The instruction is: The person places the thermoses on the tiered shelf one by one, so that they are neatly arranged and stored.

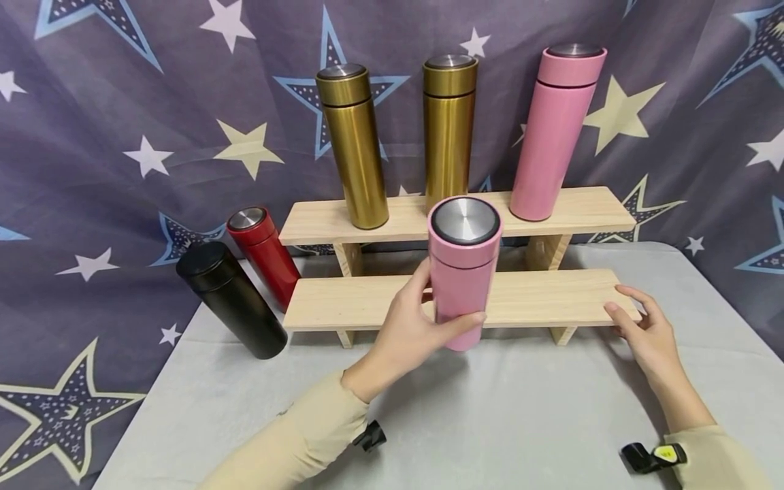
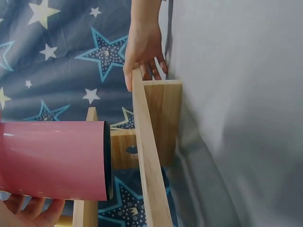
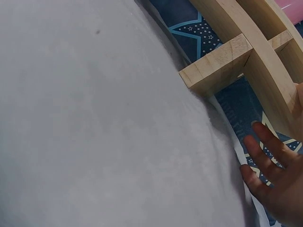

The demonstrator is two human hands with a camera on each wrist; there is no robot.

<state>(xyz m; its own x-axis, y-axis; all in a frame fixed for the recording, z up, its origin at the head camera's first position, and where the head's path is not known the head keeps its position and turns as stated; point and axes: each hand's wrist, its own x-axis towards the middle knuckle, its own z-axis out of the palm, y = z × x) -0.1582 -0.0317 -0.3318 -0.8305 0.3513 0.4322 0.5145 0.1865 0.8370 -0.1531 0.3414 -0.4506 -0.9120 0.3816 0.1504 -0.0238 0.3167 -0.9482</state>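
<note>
My left hand grips a pink thermos bottle with a silver-topped lid, thumb across its near side. It is upright in front of the lower wooden shelf board, overlapping it in the head view. The left wrist view shows the bottle's dark base raised off the board, with my fingertips along its side. My right hand holds the right end of the lower board, thumb and index finger over its top. In the right wrist view the other fingers reach out below the board.
On the upper board stand two gold bottles and another pink bottle. A black bottle and a red bottle stand on the grey cloth left of the shelf. A star-patterned curtain hangs behind.
</note>
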